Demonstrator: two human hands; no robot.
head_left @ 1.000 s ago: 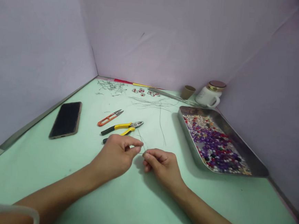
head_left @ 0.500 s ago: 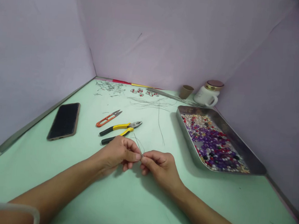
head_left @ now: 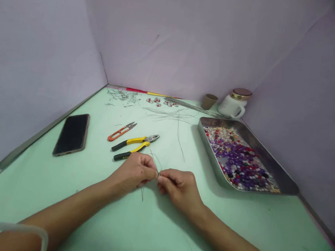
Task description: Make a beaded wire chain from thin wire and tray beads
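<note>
One pale green table [head_left: 113, 229], bearing: one dark-screened phone [head_left: 72, 135], left of frame; one pair of orange-handled snips [head_left: 127, 128], left of centre; one pair of pliers [head_left: 148, 139], yellow-and-black handles spread, just below the snips; wire clippings [head_left: 125, 97], scattered, upper left; beaded pieces [head_left: 157, 100], red and clear, upper centre; loose wires [head_left: 168, 115], spread below these; one brown cup [head_left: 209, 101] and one white lidded mug [head_left: 231, 106], upper right; one metal tray [head_left: 269, 164], right.

your wire [head_left: 142, 195] of dull metal, your pliers [head_left: 139, 140] with plastic-looking grips and bare metal jaws, your tray [head_left: 269, 164] of smooth, shiny metal, your beads [head_left: 237, 158] glossy, your phone [head_left: 71, 135] smooth-screened, your desk [head_left: 153, 232] matt
</note>
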